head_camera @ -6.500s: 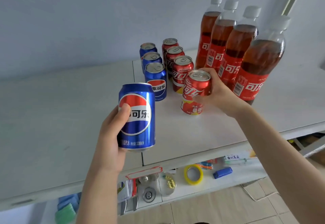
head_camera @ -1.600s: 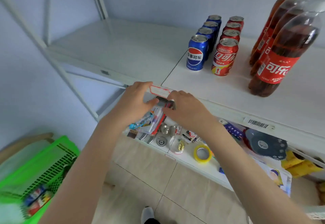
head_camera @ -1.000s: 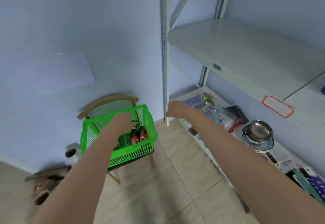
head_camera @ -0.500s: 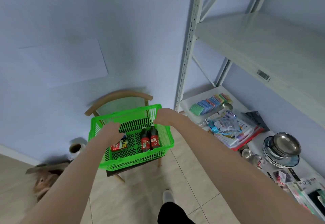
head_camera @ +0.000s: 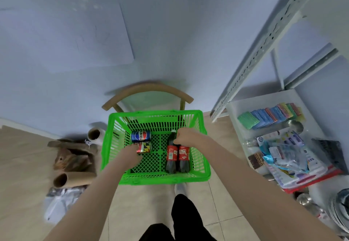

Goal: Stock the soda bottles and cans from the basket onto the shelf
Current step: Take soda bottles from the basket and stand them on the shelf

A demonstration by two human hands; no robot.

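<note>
A green plastic basket stands on a wooden chair against the wall. Inside it, on the left, lie a blue Pepsi can and a red cola can. On the right, two cola bottles with red labels lie side by side. My left hand is down in the basket, its fingers curled over the red can's left end. My right hand is curled round the neck of the right-hand bottle.
The white metal shelf rack rises at the right. Its bottom shelf holds coloured sponges and packaged goods. Cardboard tubes, a film roll and a plastic bag lie on the floor left of the basket.
I have turned from the shelf to the basket. Both hands went from the basket's rim down inside, the left onto the red can, the right onto a bottle neck.
</note>
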